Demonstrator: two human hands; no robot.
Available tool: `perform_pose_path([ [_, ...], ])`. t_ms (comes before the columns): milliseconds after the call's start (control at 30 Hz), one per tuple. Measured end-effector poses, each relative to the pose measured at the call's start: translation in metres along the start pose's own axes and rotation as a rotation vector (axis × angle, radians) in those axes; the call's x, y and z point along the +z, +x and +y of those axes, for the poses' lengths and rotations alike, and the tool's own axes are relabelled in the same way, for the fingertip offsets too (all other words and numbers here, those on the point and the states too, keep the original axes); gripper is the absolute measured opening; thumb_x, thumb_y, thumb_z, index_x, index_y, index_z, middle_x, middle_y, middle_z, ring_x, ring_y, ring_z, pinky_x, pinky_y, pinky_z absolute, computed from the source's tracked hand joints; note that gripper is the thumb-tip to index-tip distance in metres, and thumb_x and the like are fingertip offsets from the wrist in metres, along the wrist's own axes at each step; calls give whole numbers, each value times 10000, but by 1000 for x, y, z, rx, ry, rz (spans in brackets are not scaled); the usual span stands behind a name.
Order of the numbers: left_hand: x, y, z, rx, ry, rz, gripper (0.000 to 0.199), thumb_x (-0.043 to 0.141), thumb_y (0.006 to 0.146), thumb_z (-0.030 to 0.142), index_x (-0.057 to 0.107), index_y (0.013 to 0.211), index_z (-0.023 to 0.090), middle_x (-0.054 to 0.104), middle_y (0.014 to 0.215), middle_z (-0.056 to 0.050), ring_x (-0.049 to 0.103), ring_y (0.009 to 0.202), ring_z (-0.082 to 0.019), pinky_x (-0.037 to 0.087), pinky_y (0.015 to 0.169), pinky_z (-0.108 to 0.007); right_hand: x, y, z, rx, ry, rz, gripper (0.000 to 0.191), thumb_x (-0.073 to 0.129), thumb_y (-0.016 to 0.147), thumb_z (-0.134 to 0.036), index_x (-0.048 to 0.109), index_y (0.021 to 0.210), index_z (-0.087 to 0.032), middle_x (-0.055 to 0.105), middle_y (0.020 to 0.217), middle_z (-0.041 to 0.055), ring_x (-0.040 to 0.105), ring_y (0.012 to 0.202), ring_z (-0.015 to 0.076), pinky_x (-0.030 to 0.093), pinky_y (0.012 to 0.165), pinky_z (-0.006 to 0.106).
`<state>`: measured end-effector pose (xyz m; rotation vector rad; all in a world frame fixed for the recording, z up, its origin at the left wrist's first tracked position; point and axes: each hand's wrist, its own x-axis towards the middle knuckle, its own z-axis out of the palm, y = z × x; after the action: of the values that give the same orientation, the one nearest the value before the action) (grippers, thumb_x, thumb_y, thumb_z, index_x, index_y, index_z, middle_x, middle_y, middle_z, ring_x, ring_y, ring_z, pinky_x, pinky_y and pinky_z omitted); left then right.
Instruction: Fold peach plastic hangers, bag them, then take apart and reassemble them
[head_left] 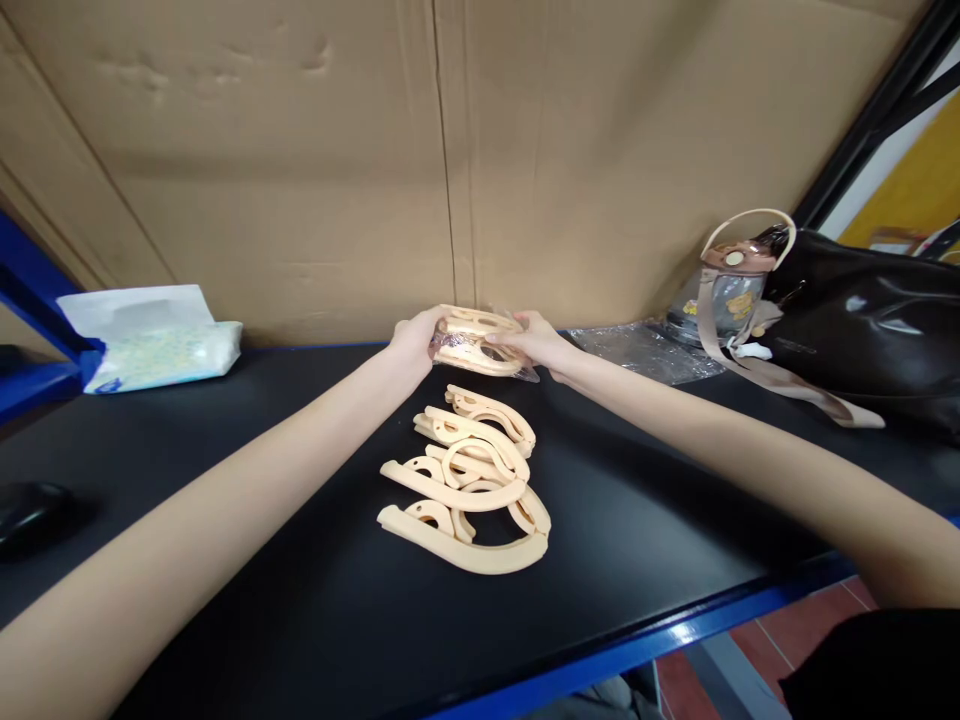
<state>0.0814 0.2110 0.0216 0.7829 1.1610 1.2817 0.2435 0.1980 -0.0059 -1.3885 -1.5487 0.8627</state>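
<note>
Between my two hands, at the far side of the black table, is a clear plastic bag (480,345) with cream folding hangers inside. My left hand (416,335) grips the bag's left end, its fingers partly hidden behind it. At the right end my right hand (531,340) is closed on the same bag, fingers reaching over its front. Nearer to me lies a loose, overlapping row of several cream folding hangers (465,550), folded up, and neither hand touches them.
A pack of tissues (165,350) lies at the left, with a black mouse (34,515) nearer. To the right are a flat clear plastic bag (645,350), a strapped cup (731,300) and a black leather bag (870,320). A cardboard wall (300,180) rises behind the table.
</note>
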Motion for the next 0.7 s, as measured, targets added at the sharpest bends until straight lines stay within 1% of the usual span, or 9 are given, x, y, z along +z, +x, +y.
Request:
perform_pose_path([
  [100, 5, -15, 2, 2, 14, -110, 210, 577, 959, 230, 652, 1101, 94, 711, 997, -122, 696, 819, -205, 591, 743, -370, -1, -1, -5, -66, 29, 54, 651, 729, 746, -294, 397, 1285, -146, 655, 1113, 105, 663, 947, 189, 542, 809, 322],
  [167, 6, -28, 6, 13, 27, -170, 170, 576, 937, 168, 680, 1032, 73, 736, 871, -140, 706, 726, -210, 593, 727, -363, -5, -4, -10, -117, 31, 76, 553, 697, 754, -260, 429, 1231, -177, 668, 1031, 59, 659, 920, 185, 525, 815, 328],
  [233, 4, -45, 10, 50, 34, -190, 179, 587, 912, 123, 675, 1065, 94, 748, 830, -118, 705, 663, -197, 596, 715, -351, -13, -12, -16, -202, -41, 105, 409, 658, 771, -253, 480, 1134, -195, 677, 954, 36, 653, 880, 189, 507, 800, 337],
  [300, 0, -62, 12, 90, 37, -201, 259, 577, 899, 80, 649, 1143, 127, 759, 854, -97, 711, 648, -189, 600, 710, -346, -21, -25, -25, -320, -252, 139, 224, 602, 809, -267, 530, 1010, -198, 687, 891, 36, 647, 833, 194, 482, 774, 339],
  [367, -5, -81, 11, 130, 40, -221, 337, 569, 879, 39, 625, 1197, 137, 767, 902, -101, 728, 681, -195, 606, 724, -342, -27, -42, -35, -412, -581, 167, 107, 541, 844, -270, 570, 914, -195, 689, 818, 41, 638, 776, 203, 446, 730, 336],
  [433, -10, -100, 7, 157, 51, -245, 396, 574, 859, 24, 609, 1233, 148, 769, 953, -111, 744, 726, -213, 615, 744, -355, -29, -62, -46, -463, -854, 182, 149, 509, 879, -303, 600, 891, -185, 691, 804, 61, 624, 740, 214, 398, 664, 322],
  [467, -14, -108, 4, 134, 66, -224, 406, 580, 854, 29, 610, 1238, 157, 769, 960, -110, 748, 733, -225, 620, 743, -366, -28, -73, -50, -479, -926, 163, 213, 477, 913, -343, 611, 887, -180, 694, 823, 72, 620, 731, 213, 376, 635, 313],
  [567, -25, -131, -6, 52, 121, -160, 405, 619, 845, 85, 627, 1228, 215, 773, 965, -90, 757, 739, -252, 633, 718, -387, -22, -102, -59, -522, -1006, 73, 362, 438, 958, -457, 635, 902, -158, 701, 916, 107, 629, 784, 229, 342, 585, 301],
  [700, -42, -149, -16, 30, 114, -188, 393, 679, 799, 149, 653, 1169, 279, 770, 1003, -73, 761, 773, -271, 642, 683, -387, -14, -130, -62, -591, -1080, 0, 260, 483, 946, -337, 651, 891, -146, 694, 992, 119, 630, 860, 247, 316, 541, 302],
])
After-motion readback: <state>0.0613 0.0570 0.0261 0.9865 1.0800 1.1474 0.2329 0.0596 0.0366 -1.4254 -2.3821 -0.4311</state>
